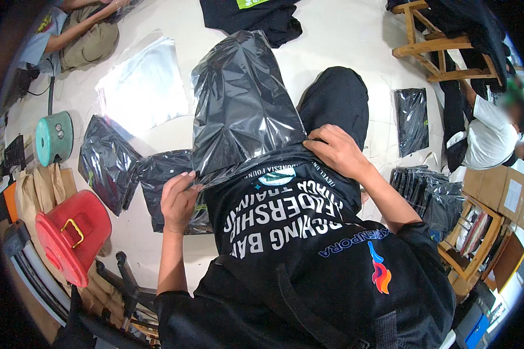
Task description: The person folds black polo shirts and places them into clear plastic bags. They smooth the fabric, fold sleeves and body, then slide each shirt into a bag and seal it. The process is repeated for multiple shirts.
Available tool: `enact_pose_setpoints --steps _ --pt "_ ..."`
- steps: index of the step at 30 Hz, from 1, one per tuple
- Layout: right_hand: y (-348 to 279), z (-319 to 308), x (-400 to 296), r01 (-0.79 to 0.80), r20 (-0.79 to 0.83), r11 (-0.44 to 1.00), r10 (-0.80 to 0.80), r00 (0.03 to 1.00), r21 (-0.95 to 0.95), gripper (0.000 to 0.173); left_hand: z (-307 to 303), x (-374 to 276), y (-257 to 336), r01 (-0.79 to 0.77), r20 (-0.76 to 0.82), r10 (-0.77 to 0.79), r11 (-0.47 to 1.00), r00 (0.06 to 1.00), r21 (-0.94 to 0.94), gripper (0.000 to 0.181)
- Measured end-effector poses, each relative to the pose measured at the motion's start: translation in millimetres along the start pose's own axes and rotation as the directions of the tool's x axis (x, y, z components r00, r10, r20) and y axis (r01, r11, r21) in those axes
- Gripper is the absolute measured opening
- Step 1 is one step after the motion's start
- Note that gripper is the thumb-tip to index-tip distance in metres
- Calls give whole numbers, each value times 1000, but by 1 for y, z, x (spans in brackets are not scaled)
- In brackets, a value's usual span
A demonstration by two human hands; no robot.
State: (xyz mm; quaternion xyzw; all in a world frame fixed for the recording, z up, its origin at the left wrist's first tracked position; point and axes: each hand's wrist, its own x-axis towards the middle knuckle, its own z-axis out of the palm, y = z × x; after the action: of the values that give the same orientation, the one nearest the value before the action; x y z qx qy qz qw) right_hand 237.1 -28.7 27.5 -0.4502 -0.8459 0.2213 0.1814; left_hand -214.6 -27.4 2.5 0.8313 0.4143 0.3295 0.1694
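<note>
A clear plastic bag with a folded black garment [244,96] inside lies across my lap, creased and shiny. My left hand [179,200] pinches the bag's near edge at its left corner. At the right corner, my right hand [336,150] grips the same edge between thumb and fingers. The clear edge is stretched between both hands, just in front of my printed black shirt. Beside my left hand lies a bagged black garment [168,170], partly hidden by that hand. More bagged black garments [107,161] lie further left. Flat clear plastic bags [148,87] are spread on the floor beyond.
Ahead lies a black garment with a green print [253,22]. On the left are a red lidded bucket [76,235] and a teal stool [54,137]. Bagged garments [419,187] are piled right, near a wooden stool [436,46]. Other people sit far left and far right.
</note>
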Motion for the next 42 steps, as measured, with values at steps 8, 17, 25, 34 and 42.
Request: enact_pose_setpoints --steps 8,17,25,34,42 --pt "3 -6 -7 50 -123 998 -44 991 49 28 -4 7 1 -6 43 8 1000 999 -24 26" --pt "4 -9 -6 33 -93 995 -24 995 98 28 -9 12 3 19 116 -13 998 993 -53 22" --pt "2 -6 -1 -125 -79 973 143 987 192 24 -21 34 5 125 217 -95 984 972 -129 22" --pt "-8 -3 13 -343 4 899 355 935 273 8 -14 33 2 662 346 -578 718 739 -215 13" --pt "-8 9 19 -607 129 694 611 781 387 20 14 19 -16 881 529 -733 208 429 -426 9"
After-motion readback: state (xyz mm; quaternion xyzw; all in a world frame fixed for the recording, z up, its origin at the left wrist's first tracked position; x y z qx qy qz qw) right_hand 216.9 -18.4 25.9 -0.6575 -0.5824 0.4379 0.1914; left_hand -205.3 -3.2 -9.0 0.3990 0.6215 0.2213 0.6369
